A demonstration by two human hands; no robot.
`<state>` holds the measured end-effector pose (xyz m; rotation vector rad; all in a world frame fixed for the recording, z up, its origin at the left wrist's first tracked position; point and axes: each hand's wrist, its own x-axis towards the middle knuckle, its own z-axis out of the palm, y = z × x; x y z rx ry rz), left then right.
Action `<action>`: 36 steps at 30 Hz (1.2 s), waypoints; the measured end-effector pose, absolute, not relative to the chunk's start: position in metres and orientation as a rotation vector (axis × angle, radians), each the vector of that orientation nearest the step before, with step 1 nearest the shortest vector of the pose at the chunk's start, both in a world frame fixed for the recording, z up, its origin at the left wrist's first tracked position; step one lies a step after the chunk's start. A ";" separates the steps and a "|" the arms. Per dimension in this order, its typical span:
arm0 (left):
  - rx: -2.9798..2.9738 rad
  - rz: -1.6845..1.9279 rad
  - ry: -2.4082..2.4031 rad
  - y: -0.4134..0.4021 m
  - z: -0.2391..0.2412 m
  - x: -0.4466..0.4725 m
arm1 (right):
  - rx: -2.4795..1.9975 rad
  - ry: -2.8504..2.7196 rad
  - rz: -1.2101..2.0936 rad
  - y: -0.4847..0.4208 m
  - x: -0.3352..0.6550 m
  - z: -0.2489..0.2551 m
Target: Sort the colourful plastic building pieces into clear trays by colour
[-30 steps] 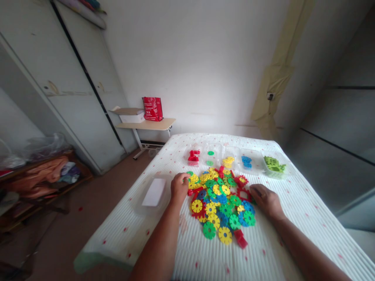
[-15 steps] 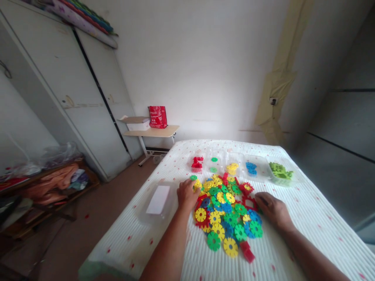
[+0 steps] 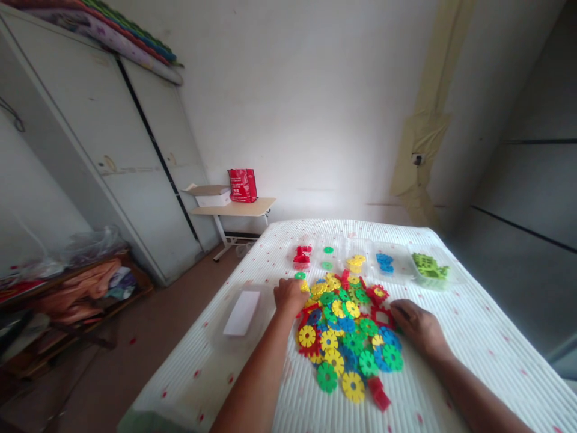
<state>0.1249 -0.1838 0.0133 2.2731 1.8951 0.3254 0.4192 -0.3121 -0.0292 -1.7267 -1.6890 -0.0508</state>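
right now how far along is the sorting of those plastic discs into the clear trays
Barely started. Done: the clear trays at the far edge hold only a few red, green, yellow and blue pieces, plus one with light green pieces. In hand: the left hand and the right hand rest at either side of the mixed pile; what the fingers grip is unclear. Left: nearly the whole pile remains on the bedcover.

Your pile of discs (image 3: 347, 331) mixes yellow, green, blue and red. The bed cover (image 3: 460, 325) is white, ribbed, with red flecks.
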 end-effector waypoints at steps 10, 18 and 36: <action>2.255 0.224 1.761 -0.157 0.023 0.129 | -1.684 -1.708 -0.023 -0.314 0.417 -0.021; 2.251 0.168 1.626 -0.140 0.029 0.131 | -1.681 -1.718 -0.041 -0.312 0.418 -0.025; 2.228 0.047 1.733 -0.140 0.033 0.143 | -1.687 -1.719 -0.069 -0.312 0.418 -0.024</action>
